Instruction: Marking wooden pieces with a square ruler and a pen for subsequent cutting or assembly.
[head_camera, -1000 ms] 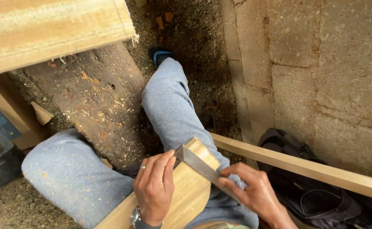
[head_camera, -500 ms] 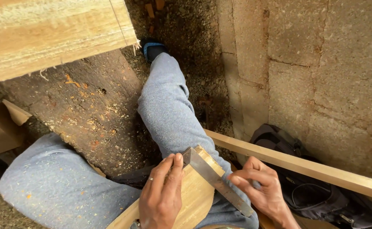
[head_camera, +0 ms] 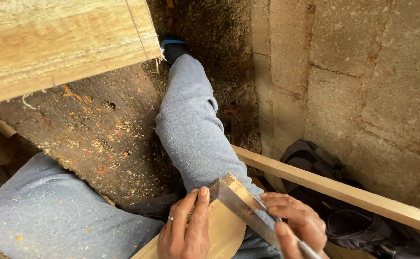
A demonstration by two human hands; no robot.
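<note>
Head view: left hand (head_camera: 185,235) flat, pressing metal square (head_camera: 243,213) on board (head_camera: 224,230); right hand (head_camera: 293,225) pinching pencil (head_camera: 286,235) at blade. No drawn line visible yet.

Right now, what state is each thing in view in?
left hand: flat on the wooden board, pinning the metal square
right hand: holding a pencil against the square's blade
metal square: lying across the board's end
wooden board: resting on the lap
wooden slat: lying untouched
black bag: slumped against the block wall
</note>
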